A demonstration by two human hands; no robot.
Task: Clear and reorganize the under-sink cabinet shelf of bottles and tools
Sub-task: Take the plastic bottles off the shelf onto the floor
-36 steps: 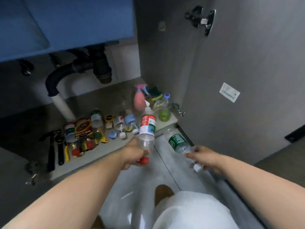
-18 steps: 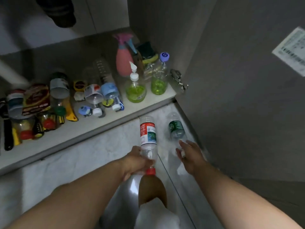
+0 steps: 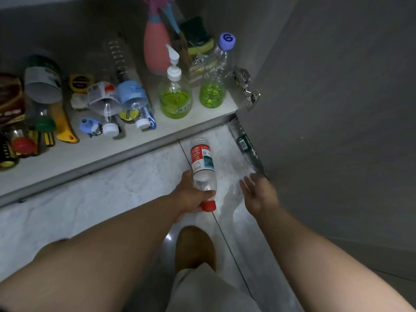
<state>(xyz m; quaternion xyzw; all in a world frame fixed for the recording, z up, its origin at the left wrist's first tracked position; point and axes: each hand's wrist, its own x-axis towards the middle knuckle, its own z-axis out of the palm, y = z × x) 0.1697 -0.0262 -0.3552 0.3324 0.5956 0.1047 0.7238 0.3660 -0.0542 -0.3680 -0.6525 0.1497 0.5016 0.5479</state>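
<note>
My left hand [image 3: 193, 195] grips a clear plastic bottle with a red label and red cap [image 3: 202, 164] near its neck, held low over the marble floor with its base pointing at the shelf. My right hand [image 3: 258, 192] is open, fingers spread, just behind a green-label clear bottle [image 3: 244, 146] that lies on the floor against the cabinet door. On the cabinet shelf [image 3: 96, 152] stand a pump bottle of green liquid [image 3: 174, 95], a purple-capped bottle of green liquid [image 3: 215, 82] and a pink spray bottle [image 3: 156, 48].
Several empty bottles lie on their sides mid-shelf [image 3: 126, 97], with a yellow utility knife [image 3: 64, 124], jars and a tape measure [image 3: 78, 81] to the left. The open grey cabinet door [image 3: 326, 97] bounds the right. My knee [image 3: 194, 248] is below the hands.
The view has tilted down and closer to the floor. My right hand has let go of the green-label bottle, which now lies by the door. The left hand lowered the red-label bottle.
</note>
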